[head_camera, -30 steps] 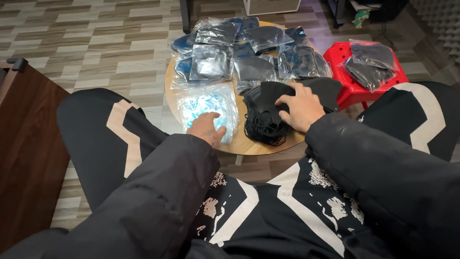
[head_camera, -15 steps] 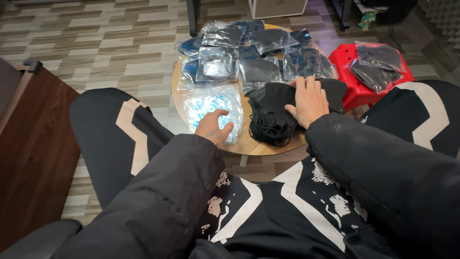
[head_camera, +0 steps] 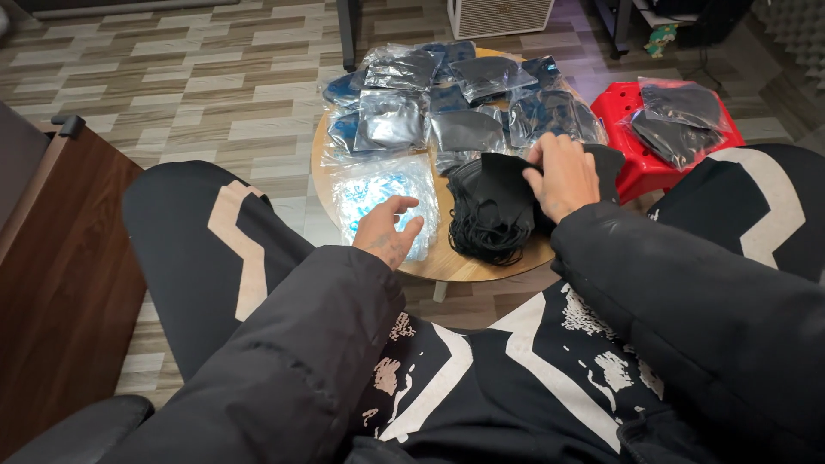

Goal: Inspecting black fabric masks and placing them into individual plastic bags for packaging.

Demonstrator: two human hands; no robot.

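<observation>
Black fabric face masks, a loose heap with thin ear loops, lie on the near right part of a small round wooden table. The individual masks in the heap cannot be counted; loops and folds merge into one dark mass. The right hand rests on the top of the heap with fingers curled, pinching the upper edge of one black mask; how many layers it grips cannot be told. The left hand is open, fingers spread and slightly bent, holding nothing, its fingertips over the near edge of a clear plastic bag of blue-and-white contents; contact cannot be confirmed.

Behind the heap, clear plastic packets holding dark masks cover the far half of the table, overlapping; roughly eight to ten, exact count uncertain because of glare and overlap. One red plastic stool stands just right of the table, carrying two further clear packets of dark masks.

The table's near rim shows bare wood between the bag and the heap and along the front. Both black padded sleeves fill the lower view and hide the wrists. A dark brown wooden cabinet is cut off at the left edge. Open patterned floor lies left of the table.
</observation>
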